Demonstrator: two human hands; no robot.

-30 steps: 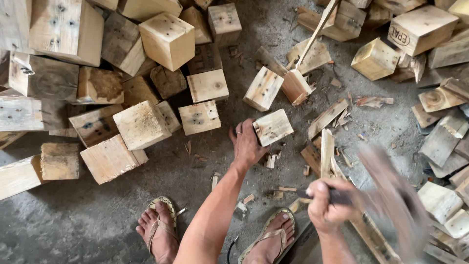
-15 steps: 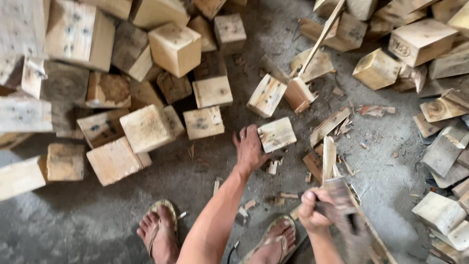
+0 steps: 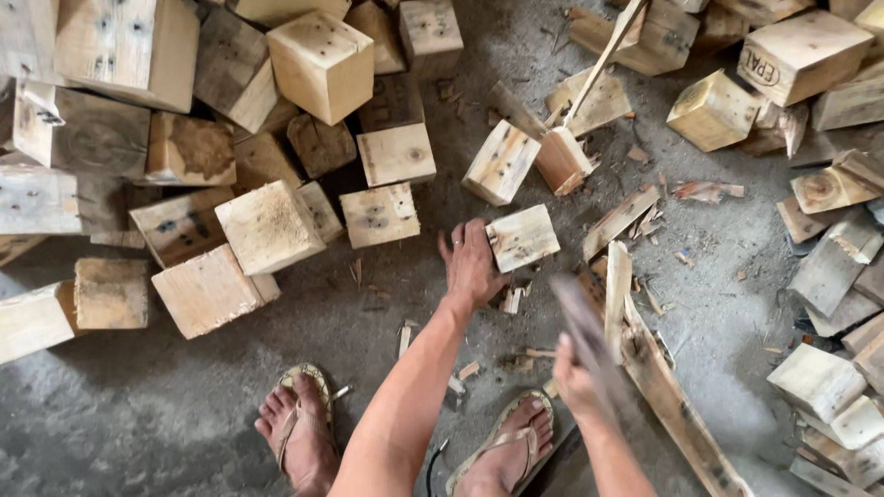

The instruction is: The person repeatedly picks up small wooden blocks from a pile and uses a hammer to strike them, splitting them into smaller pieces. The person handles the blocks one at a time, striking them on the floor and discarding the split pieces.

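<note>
My left hand (image 3: 472, 264) reaches out to a small pale wooden block (image 3: 522, 237) on the concrete floor and grips its left side. My right hand (image 3: 576, 379) is closed around the handle of a dark tool (image 3: 583, 321), which is motion-blurred and points up toward the block; I cannot tell what kind of tool it is. Beside the right hand lie long wooden slats (image 3: 619, 286). Both my feet, in sandals (image 3: 305, 431), stand below the arms.
A heap of pale wooden blocks (image 3: 267, 225) fills the left and top. More blocks and offcuts (image 3: 803, 55) lie along the right edge. A stick (image 3: 603, 57) stands in a block at the top middle. Splinters and chips (image 3: 707, 190) litter the grey floor.
The blurred tool in my right hand has swung from low on the right up and left toward the block. My left hand has stayed on the block.
</note>
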